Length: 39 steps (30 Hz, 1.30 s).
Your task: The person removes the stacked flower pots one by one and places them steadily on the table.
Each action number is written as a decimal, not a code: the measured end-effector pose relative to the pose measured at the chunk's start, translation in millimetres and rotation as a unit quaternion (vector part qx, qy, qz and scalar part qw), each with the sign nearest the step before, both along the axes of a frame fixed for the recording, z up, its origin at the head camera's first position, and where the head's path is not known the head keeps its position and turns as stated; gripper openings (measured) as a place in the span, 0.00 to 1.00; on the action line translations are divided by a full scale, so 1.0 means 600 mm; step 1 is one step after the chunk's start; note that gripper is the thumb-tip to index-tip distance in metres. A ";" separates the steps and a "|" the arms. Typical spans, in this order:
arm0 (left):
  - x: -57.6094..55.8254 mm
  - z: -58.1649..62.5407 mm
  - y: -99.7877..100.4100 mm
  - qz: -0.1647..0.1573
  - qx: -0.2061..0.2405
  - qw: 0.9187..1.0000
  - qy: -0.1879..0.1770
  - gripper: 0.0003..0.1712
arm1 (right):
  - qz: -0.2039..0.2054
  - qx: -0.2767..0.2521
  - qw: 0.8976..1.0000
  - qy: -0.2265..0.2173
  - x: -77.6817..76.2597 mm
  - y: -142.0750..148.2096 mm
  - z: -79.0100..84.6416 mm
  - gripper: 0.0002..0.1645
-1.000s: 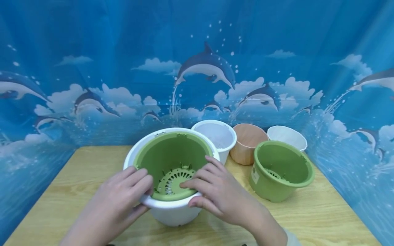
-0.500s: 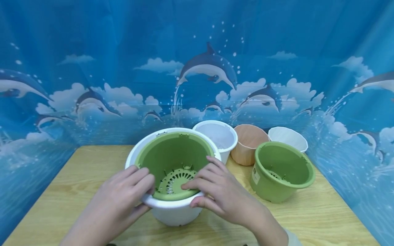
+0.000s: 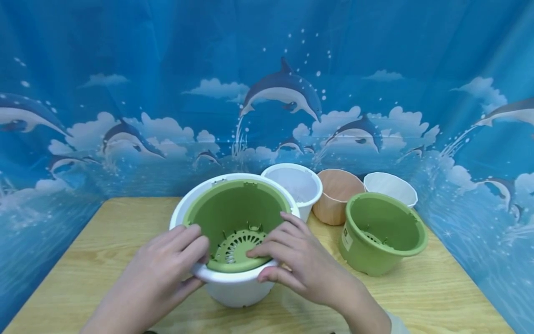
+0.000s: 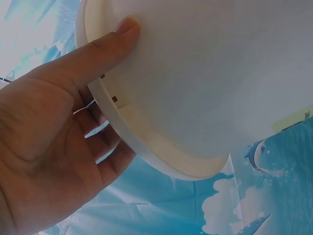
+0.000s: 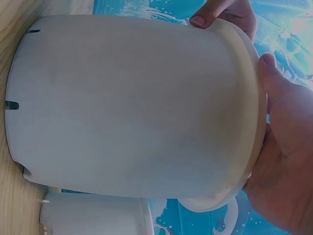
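Observation:
A large white flowerpot (image 3: pixel 238 293) stands upright on the table, with a green flowerpot (image 3: pixel 238 204) nested inside it. Slots and small pegs show in the green pot's bottom. My left hand (image 3: pixel 167 257) grips the white rim at the near left; in the left wrist view its thumb (image 4: pixel 110 46) lies along the outer wall, fingers going over the rim. At the near right, my right hand (image 3: pixel 298 260) holds the rim with its thumb outside, its other fingers reaching over both rims into the green pot. The right wrist view shows that thumb (image 5: pixel 274 78) against the white rim.
Behind on the right stand a smaller white pot (image 3: pixel 303 211), a brown pot (image 3: pixel 327 211) and a white faceted pot (image 3: pixel 392 188). A second green pot (image 3: pixel 369 260) with a label is nearer, right of my right hand. A blue dolphin curtain (image 3: pixel 187 55) backs the wooden table (image 3: pixel 83 278).
The whole scene shifted very slightly right in the head view after the first frame. Both hands keep the same hold on the nested pots.

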<state>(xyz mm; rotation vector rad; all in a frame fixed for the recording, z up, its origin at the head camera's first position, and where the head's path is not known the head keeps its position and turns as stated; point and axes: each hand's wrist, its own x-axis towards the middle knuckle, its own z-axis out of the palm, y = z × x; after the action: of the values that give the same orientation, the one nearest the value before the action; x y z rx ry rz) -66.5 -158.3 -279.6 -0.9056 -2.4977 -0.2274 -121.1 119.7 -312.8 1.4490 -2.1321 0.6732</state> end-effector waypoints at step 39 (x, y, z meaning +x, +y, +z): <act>0.011 0.007 -0.019 -0.030 0.020 0.999 -0.005 0.15 | 0.008 -0.015 1.000 -0.015 0.001 -0.001 0.002 0.21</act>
<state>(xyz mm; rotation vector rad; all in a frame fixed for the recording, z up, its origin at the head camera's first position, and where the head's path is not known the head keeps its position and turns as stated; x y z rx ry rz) -60.0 -169.8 -275.4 -0.9668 -2.4673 -0.3020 -120.5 119.0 -311.6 1.4503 -2.1251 0.7346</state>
